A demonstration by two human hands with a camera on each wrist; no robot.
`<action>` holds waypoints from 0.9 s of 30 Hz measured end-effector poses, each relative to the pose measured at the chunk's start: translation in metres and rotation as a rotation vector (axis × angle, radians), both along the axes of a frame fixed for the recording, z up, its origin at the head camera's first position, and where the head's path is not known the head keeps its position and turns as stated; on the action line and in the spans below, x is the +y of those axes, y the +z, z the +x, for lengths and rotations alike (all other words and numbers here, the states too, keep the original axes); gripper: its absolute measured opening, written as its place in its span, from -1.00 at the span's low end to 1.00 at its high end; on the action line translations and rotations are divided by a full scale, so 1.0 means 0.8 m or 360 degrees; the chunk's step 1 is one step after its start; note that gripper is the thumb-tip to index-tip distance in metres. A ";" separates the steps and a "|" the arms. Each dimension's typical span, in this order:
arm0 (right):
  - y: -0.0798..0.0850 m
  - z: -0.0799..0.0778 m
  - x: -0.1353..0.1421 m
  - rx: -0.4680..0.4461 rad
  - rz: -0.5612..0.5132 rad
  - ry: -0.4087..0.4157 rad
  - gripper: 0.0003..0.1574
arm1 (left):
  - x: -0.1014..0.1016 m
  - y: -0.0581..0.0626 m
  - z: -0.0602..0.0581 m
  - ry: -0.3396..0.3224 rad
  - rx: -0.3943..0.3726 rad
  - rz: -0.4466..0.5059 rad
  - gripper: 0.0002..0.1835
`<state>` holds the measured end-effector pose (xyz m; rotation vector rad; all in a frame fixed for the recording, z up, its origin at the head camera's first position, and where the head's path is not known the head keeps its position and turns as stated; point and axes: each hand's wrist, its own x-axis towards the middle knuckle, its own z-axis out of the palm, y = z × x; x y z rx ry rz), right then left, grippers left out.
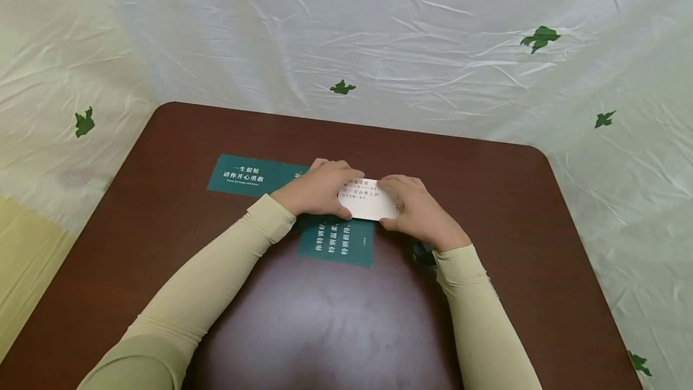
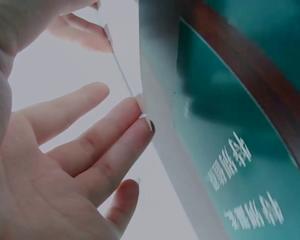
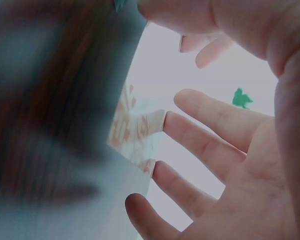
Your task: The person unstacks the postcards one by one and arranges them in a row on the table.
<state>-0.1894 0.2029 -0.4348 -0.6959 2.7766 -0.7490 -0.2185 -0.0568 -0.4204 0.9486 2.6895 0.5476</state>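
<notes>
Both hands hold a white card (image 1: 360,202) with small printed writing, one at each end, above the table. My left hand (image 1: 320,190) grips its left end, thumb at the near edge and fingers at the far edge. At the other end my right hand (image 1: 422,212) grips it the same way, covering part of the print. An orange-brown design on the card (image 3: 135,132) shows in the right wrist view. Below the held card lies a teal card (image 1: 337,244) with white writing, its upper part hidden. In the left wrist view that teal card (image 2: 225,115) appears beside the fingers.
A second teal card (image 1: 240,174) with white writing lies flat to the left. Another teal piece (image 1: 287,174) adjoins it, partly hidden by the left hand. Everything rests on a dark brown table (image 1: 335,330) with rounded corners. White sheeting (image 1: 411,29) with green leaf shapes hangs behind.
</notes>
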 end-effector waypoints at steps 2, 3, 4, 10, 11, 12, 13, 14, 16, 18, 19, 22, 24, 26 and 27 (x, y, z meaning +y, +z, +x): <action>-0.003 -0.008 0.007 -0.0025 0.0005 -0.0022 -0.05 | 0.008 -0.001 -0.009 0.0006 -0.0035 0.0020 -0.05; -0.004 -0.011 0.010 -0.0043 0.0009 -0.0033 -0.05 | 0.011 -0.002 -0.012 0.0007 -0.0055 0.0026 -0.06; -0.004 -0.014 0.013 -0.0058 0.0013 -0.0042 -0.06 | 0.014 -0.003 -0.016 0.0007 -0.0069 0.0033 -0.06; -0.004 -0.023 0.020 -0.0102 -0.0008 -0.0073 -0.08 | 0.021 -0.013 -0.027 0.0041 -0.0110 0.0052 -0.07; -0.004 -0.023 0.020 -0.0107 -0.0014 -0.0073 -0.09 | 0.022 -0.014 -0.028 0.0046 -0.0110 0.0053 -0.07; -0.004 -0.024 0.020 -0.0117 -0.0016 -0.0075 -0.09 | 0.022 -0.015 -0.029 0.0048 -0.0111 0.0055 -0.07; -0.004 -0.025 0.020 -0.0123 -0.0016 -0.0073 -0.09 | 0.021 -0.015 -0.029 0.0055 -0.0113 0.0061 -0.07; -0.004 -0.026 0.019 -0.0127 -0.0012 -0.0071 -0.09 | 0.020 -0.016 -0.029 0.0059 -0.0114 0.0069 -0.07; -0.003 -0.027 0.019 -0.0128 -0.0002 -0.0064 -0.09 | 0.019 -0.015 -0.029 0.0064 -0.0117 0.0084 -0.08; -0.002 -0.029 0.020 -0.0121 0.0003 -0.0067 -0.09 | 0.018 -0.014 -0.030 0.0068 -0.0118 0.0096 -0.09; -0.001 -0.030 0.020 -0.0115 0.0001 -0.0067 -0.09 | 0.018 -0.014 -0.031 0.0068 -0.0115 0.0099 -0.09; -0.001 -0.031 0.021 -0.0111 -0.0010 -0.0072 -0.09 | 0.019 -0.013 -0.033 0.0072 -0.0113 0.0112 -0.11; -0.003 -0.032 0.020 -0.0118 -0.0018 -0.0072 -0.08 | 0.017 -0.014 -0.034 0.0084 -0.0120 0.0111 -0.11; -0.008 -0.030 0.019 -0.0124 -0.0028 -0.0065 -0.09 | 0.015 -0.017 -0.033 0.0098 -0.0137 0.0110 -0.12; -0.010 -0.029 0.018 -0.0125 -0.0032 -0.0059 -0.10 | 0.014 -0.018 -0.032 0.0106 -0.0146 0.0108 -0.12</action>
